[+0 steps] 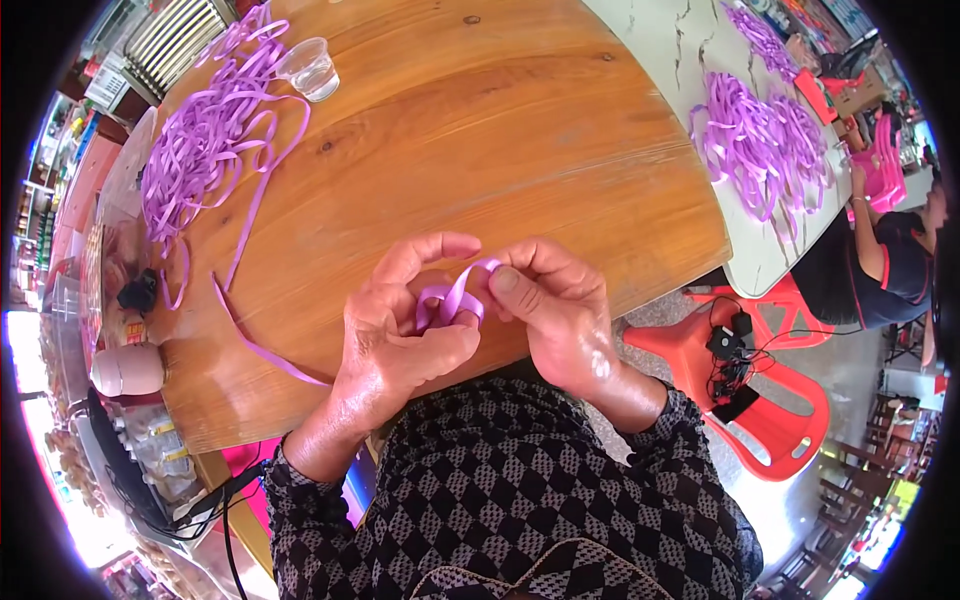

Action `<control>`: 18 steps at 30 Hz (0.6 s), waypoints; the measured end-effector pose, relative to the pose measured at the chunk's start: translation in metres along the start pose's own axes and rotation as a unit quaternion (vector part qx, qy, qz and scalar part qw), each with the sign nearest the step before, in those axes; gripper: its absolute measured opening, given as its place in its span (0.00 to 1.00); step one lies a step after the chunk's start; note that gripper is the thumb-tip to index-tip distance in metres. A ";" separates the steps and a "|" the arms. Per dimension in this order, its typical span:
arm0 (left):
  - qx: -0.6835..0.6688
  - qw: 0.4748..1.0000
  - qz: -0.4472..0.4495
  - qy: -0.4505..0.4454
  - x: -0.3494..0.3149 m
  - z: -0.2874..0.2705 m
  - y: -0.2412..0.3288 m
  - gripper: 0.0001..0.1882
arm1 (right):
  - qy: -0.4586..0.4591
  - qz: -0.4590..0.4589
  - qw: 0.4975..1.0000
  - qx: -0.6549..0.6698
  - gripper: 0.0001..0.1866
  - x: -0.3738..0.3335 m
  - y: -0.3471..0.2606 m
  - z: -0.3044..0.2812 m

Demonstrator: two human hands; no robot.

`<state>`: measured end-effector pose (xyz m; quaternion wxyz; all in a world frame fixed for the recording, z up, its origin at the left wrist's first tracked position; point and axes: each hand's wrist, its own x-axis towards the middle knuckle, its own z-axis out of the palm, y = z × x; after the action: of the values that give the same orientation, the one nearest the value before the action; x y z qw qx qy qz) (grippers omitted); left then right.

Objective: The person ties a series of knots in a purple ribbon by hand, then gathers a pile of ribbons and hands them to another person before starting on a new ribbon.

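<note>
Above the near edge of the wooden table [460,140], a length of purple ribbon [456,296] runs in loops between my hands. My left hand [400,320] has its thumb pressed on the looped part, with the index finger curved away above it. Between thumb and index finger, my right hand [548,300] pinches the other end. A tail of purple ribbon [262,348] lies on the table and passes behind my left wrist; whether it joins the looped piece is hidden. At the far left sits a tangled heap of purple ribbon [215,140].
A clear plastic cup [316,78] stands beside the heap. Right of the wooden table is a white marbled table [668,40] with bundles of purple ribbon [760,140]. A red stool [690,350] carries black cables and a small box. Another person [880,260] sits at the right.
</note>
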<state>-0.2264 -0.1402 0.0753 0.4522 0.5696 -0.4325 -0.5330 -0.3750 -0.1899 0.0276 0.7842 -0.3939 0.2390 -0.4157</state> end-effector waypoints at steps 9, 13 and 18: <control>0.034 0.999 -0.003 -0.029 0.003 0.000 -0.008 0.31 | -0.022 -0.150 0.902 -0.405 0.02 -0.004 -0.007 -0.003; 0.127 0.987 0.092 0.044 0.005 0.001 -0.025 0.18 | -0.061 -0.005 0.967 -0.246 0.04 -0.004 -0.012 -0.004; 0.343 0.884 0.306 0.085 0.010 0.001 -0.031 0.11 | -0.049 0.084 0.993 -0.061 0.05 -0.003 -0.016 -0.007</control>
<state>-0.2269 -0.1430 0.0432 0.4040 0.5716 -0.7012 -0.1355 -0.3885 -0.1958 0.0370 0.8016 -0.4391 0.2574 -0.3137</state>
